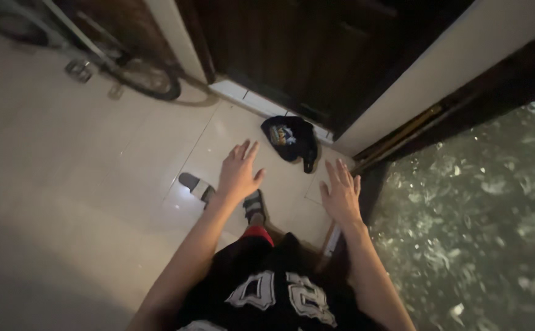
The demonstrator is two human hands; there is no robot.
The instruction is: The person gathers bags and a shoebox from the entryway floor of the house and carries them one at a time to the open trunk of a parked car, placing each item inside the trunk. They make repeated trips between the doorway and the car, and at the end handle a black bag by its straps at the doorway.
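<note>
Closest to the camera is the person's black sports shirt with big white shapes on the front [280, 294], and both bare arms reach out from it, away from the body. The left hand [240, 171] is flat with the palm down, its fingers spread wide and pointing up and a little to the right in the picture; it holds nothing. The right hand [341, 193] is flat and palm down too, fingers apart and pointing up, and it is empty as well. Both hands hang above the pale shiny tiled floor [83, 159] and touch nothing. Under the left wrist are two grey and white slip-on sandals [195, 184], one peeking out on each side of the arm. A little farther on, between the two hands and past their fingertips, lies a dark blue cloth cap with a bright picture on its front [289, 138]. It rests on the floor right by the doorway, and its long side runs from upper left down to lower right. To the right is a dark green speckled stone surface [476, 214]. Behind the cap is a dark wooden door [316, 55]. Far off at the top left sits a bicycle wheel [148, 76].
</note>
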